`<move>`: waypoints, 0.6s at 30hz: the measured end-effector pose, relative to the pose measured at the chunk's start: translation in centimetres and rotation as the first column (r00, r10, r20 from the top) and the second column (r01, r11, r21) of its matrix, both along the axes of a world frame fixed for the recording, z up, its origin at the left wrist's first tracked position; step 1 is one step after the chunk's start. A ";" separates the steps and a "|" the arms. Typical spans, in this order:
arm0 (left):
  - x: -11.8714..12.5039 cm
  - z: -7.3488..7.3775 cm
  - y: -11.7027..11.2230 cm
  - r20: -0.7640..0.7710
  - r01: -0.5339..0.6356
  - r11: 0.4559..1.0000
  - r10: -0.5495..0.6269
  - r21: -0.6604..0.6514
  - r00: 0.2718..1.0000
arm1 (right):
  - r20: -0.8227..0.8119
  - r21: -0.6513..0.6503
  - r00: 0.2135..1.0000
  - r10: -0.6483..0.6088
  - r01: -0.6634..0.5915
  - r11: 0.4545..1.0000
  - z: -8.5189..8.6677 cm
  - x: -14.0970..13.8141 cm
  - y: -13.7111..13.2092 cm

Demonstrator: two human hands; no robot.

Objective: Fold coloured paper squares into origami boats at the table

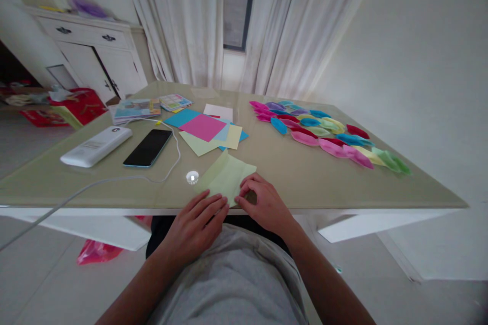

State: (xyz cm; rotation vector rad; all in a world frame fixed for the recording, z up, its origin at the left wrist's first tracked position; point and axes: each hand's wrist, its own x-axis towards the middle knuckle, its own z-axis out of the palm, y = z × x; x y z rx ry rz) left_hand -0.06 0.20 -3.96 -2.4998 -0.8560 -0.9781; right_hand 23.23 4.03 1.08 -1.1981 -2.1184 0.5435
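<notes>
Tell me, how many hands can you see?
2: the left hand at the near-left edge of the pale green sheet, and the right hand at its right edge.

The pale green, creased paper sheet point(231, 177) is showing a smooth, matt face, and the flat magenta paper square point(203, 127) is looking just as dull. The broad olive-beige tabletop point(290, 188) is gleaming, smooth and glossy. The rounded white plastic power bank point(97, 146) is showing a satin finish, the black rectangular phone point(148, 147) is looking glassy, and the long off-white cloth curtains point(183, 20) are looking matt.
</notes>
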 end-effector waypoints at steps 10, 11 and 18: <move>1.0 -0.6 -0.1 0.089 -0.052 0.999 0.053 -0.004 0.995 | 0.028 0.001 1.000 0.013 -0.013 1.000 0.2 0.0 -0.2; 1.1 -0.6 -0.1 0.093 -0.060 0.998 0.061 -0.007 0.994 | 0.032 0.004 0.999 0.013 -0.013 1.000 0.2 0.0 -0.2; 1.4 -0.1 -0.2 0.116 -0.073 0.997 0.073 -0.009 0.991 | 0.058 0.053 0.998 0.013 -0.016 0.998 0.1 0.0 -0.3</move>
